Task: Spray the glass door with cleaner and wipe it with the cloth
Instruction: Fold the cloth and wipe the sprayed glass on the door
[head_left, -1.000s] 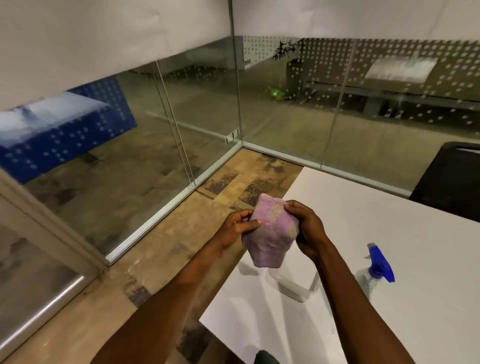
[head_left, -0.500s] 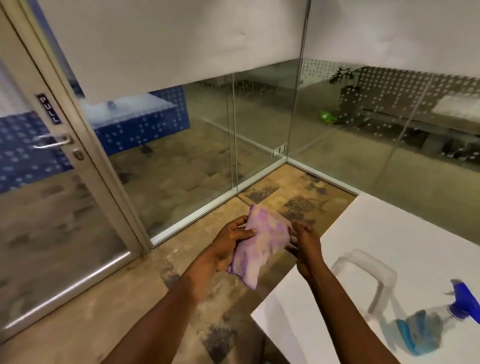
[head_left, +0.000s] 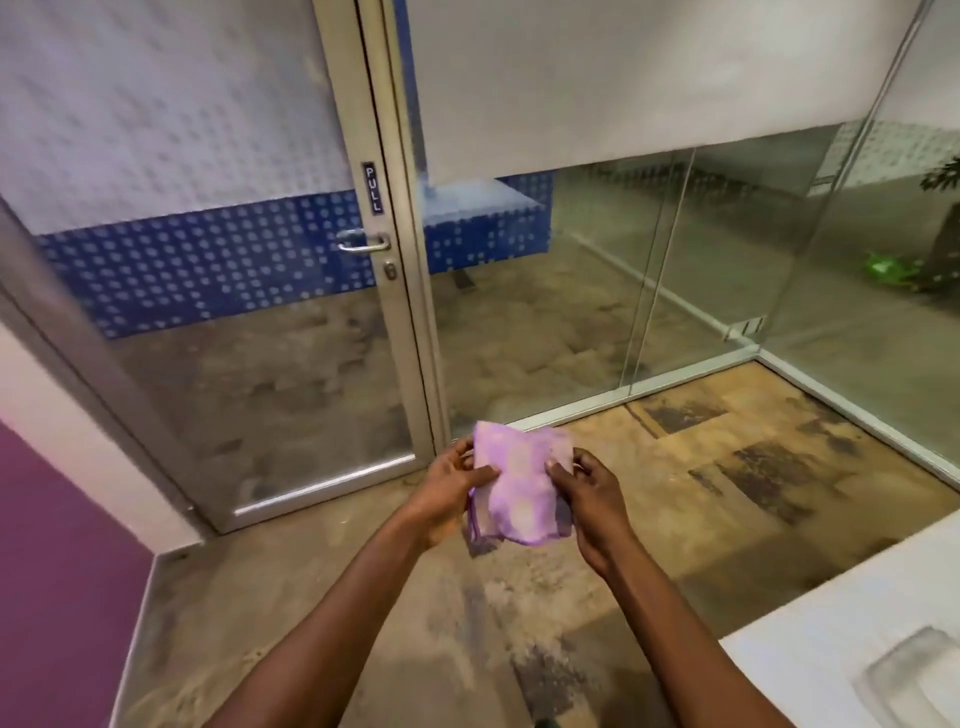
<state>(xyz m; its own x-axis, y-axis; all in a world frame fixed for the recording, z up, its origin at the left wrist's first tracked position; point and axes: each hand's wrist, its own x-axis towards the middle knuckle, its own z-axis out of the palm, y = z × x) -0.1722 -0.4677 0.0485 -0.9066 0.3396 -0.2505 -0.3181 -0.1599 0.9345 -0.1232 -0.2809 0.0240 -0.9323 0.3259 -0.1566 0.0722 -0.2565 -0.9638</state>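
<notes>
A crumpled purple cloth (head_left: 519, 483) hangs in front of me, held from both sides. My left hand (head_left: 449, 491) grips its left edge and my right hand (head_left: 589, 499) grips its right edge. The glass door (head_left: 249, 322) stands straight ahead on the left, in a metal frame with a lever handle (head_left: 363, 241) and a "PULL" label (head_left: 372, 187). Its upper part is frosted with dots. The door is closed and the cloth is apart from it. The spray bottle is out of view.
Fixed glass panels (head_left: 597, 291) run right of the door and meet at a corner. A white table (head_left: 841, 649) fills the bottom right corner. A purple wall (head_left: 57, 571) rises at the left. Patterned floor (head_left: 727, 467) lies between me and the glass.
My view has swung left, from the table and glass corner to the door. The spray bottle has left the frame. Both hands have kept hold of the cloth and spread it flatter.
</notes>
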